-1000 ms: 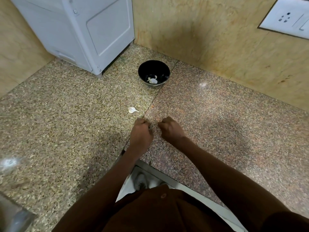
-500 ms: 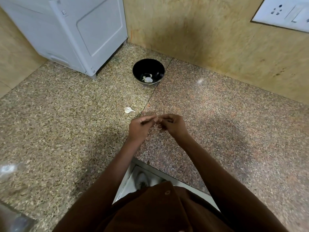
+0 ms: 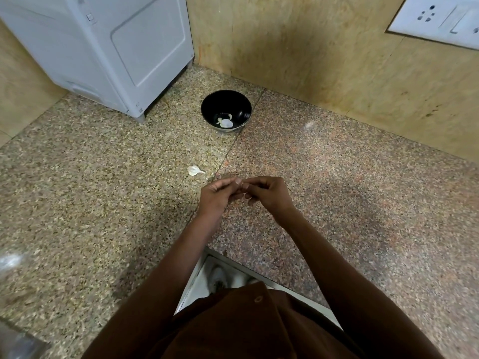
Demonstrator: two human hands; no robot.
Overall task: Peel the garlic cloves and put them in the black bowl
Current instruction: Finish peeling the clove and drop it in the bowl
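The black bowl (image 3: 203, 110) stands on the granite counter near the back wall, with peeled garlic pieces (image 3: 226, 122) lying in its bottom. One unpeeled garlic clove (image 3: 194, 170) lies on the counter, just left of and beyond my hands. My left hand (image 3: 215, 196) and my right hand (image 3: 269, 193) are raised a little above the counter. Their fingertips meet and pinch something small between them. My fingers hide nearly all of it; it seems to be a garlic clove.
A white appliance (image 3: 116, 47) stands at the back left, close to the bowl. Tan walls enclose the corner, and a white socket plate (image 3: 440, 19) is at the top right. The counter's front edge (image 3: 233, 260) runs just under my forearms.
My hands were apart as fists low on the counter a second ago. They have since lifted and turned inward, and their fingertips now meet.
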